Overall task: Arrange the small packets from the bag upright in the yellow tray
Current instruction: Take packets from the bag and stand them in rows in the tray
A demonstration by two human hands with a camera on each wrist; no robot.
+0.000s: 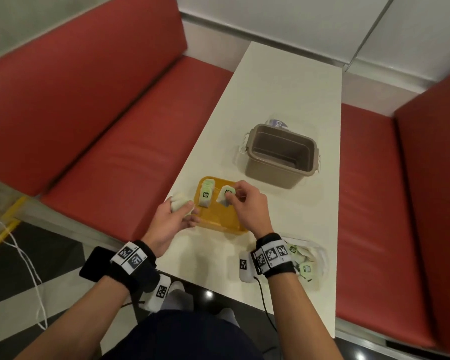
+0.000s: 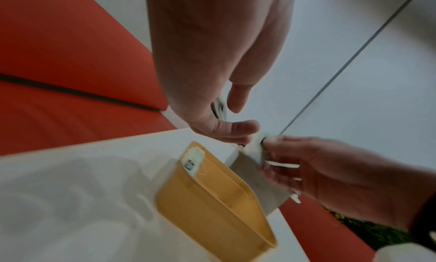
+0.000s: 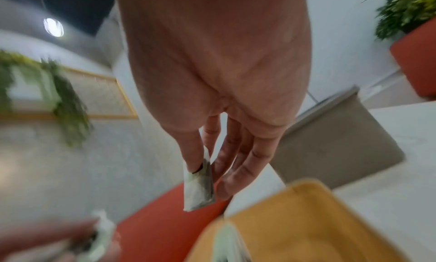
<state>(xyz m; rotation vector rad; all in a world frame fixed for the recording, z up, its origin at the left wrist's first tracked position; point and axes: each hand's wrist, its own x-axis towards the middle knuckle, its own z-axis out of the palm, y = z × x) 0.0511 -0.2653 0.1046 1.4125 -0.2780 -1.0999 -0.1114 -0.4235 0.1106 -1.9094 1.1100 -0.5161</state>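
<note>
The yellow tray (image 1: 220,219) lies at the table's left edge, with a row of pale green packets (image 1: 206,194) standing upright at its far left corner. Above the tray's far middle, my right hand (image 1: 230,196) pinches one packet (image 1: 226,194) between thumb and fingers; the right wrist view shows that packet (image 3: 198,187) hanging from my right hand (image 3: 207,176). Just left of the tray, my left hand (image 1: 185,207) grips a small bunch of packets (image 1: 177,203). The clear bag (image 1: 305,258) holding several more packets lies by my right wrist.
A grey plastic bin (image 1: 281,154) stands empty on the white table (image 1: 283,81) beyond the tray, with a lid behind it. Red bench seats (image 1: 115,141) flank the table on both sides. White cables trail on the floor at the left.
</note>
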